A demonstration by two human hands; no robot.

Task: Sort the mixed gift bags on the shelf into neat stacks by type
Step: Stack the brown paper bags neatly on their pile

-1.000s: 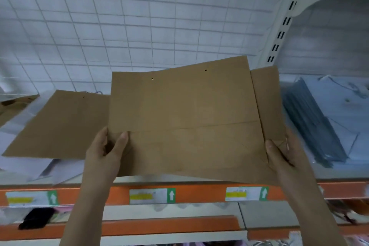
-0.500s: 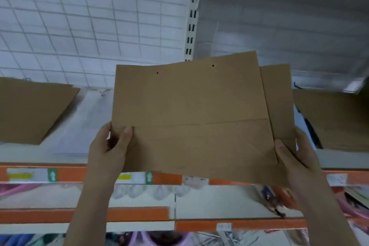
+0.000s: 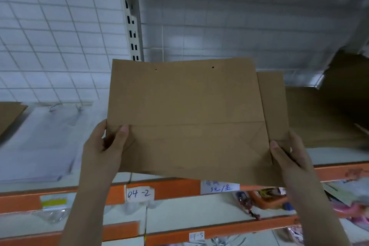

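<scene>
- Gripping a flat brown paper bag: left hand and right hand pinch its lower corners.
- Brown bags, blurred, probably stacked at the shelf's right end.

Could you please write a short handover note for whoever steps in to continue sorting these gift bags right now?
Left hand grips the lower left corner of a flat brown paper bag; right hand grips its lower right corner.
The bag is held up in front of the shelf, not yet placed.
A pile of brown bags lies on the shelf to the right; clear plastic bags lie to the left.
Left to do: probably lay this bag on the brown pile, then carry on sorting.
</scene>
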